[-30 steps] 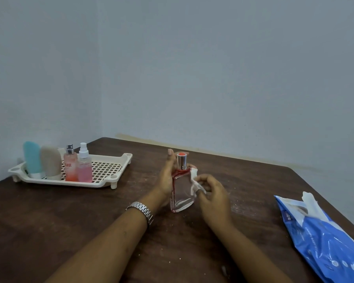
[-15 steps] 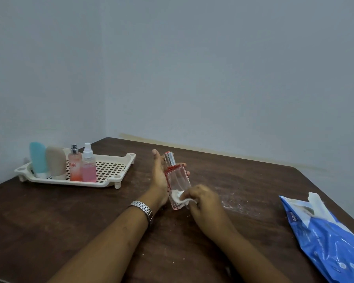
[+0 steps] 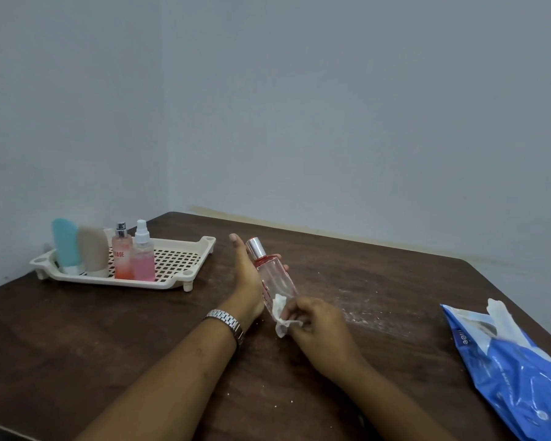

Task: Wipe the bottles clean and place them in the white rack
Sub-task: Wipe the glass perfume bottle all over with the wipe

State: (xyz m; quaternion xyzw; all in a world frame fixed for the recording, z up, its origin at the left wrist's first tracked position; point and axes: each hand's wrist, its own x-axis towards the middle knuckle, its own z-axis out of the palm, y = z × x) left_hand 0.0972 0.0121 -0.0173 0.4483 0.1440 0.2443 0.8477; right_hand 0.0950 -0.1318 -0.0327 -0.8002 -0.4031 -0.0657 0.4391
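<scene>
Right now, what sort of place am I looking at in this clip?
Probably a plain room at home, not a workshop or lab: a dark wooden table set in a corner of bare pale walls, a white rack of toiletry bottles, and a blue pack of wipes.

The bottle (image 3: 275, 280) in the left hand (image 3: 247, 281) is clear, glossy glass with a shiny metal cap (image 3: 255, 247); the wipe (image 3: 280, 308) in the right hand (image 3: 314, 318) looks soft and crumpled. The table (image 3: 109, 329) under both hands is dark matt wood, and the rack (image 3: 175, 261) left of them is matt white plastic.
</scene>
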